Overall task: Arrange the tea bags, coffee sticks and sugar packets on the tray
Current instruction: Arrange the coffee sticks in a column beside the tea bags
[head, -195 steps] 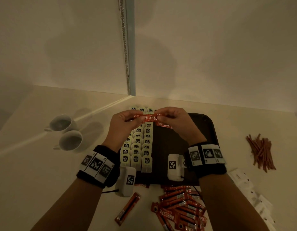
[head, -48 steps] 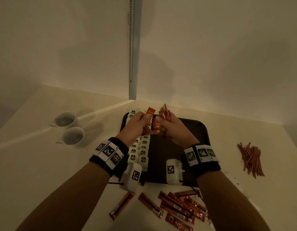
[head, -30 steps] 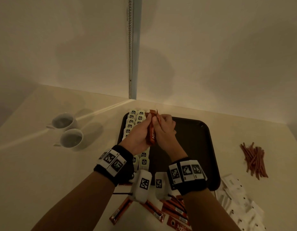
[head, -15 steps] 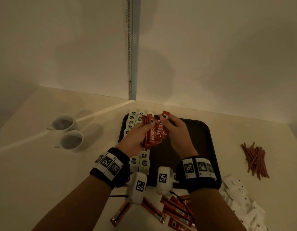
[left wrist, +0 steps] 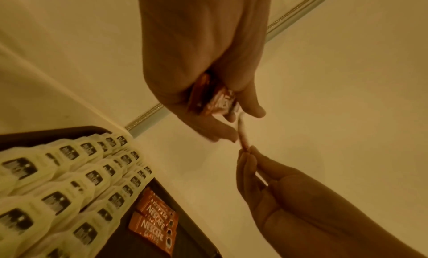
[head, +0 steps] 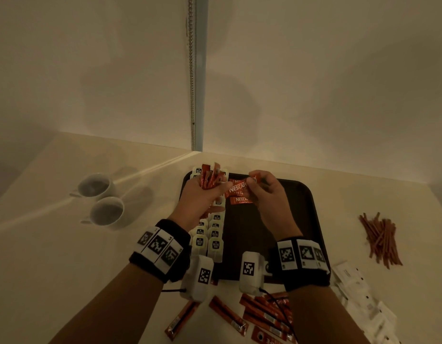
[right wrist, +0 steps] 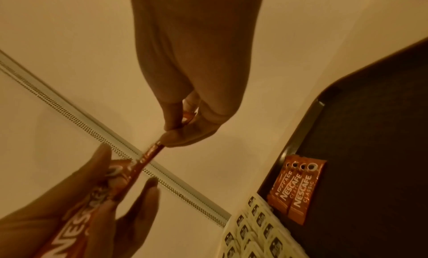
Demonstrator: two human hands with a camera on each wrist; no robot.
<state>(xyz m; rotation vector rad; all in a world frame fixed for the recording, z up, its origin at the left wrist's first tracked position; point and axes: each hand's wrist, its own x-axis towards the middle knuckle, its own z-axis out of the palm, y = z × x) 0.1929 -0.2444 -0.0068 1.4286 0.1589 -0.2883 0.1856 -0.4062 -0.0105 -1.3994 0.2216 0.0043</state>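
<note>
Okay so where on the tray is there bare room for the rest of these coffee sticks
The tray is bare across its middle and right side, from the tea bag rows to the right rim, nearer you than the two coffee sticks already laid down. The left strip is packed with tea bags. The far left corner is crowded by the left hand and right hand.
</note>
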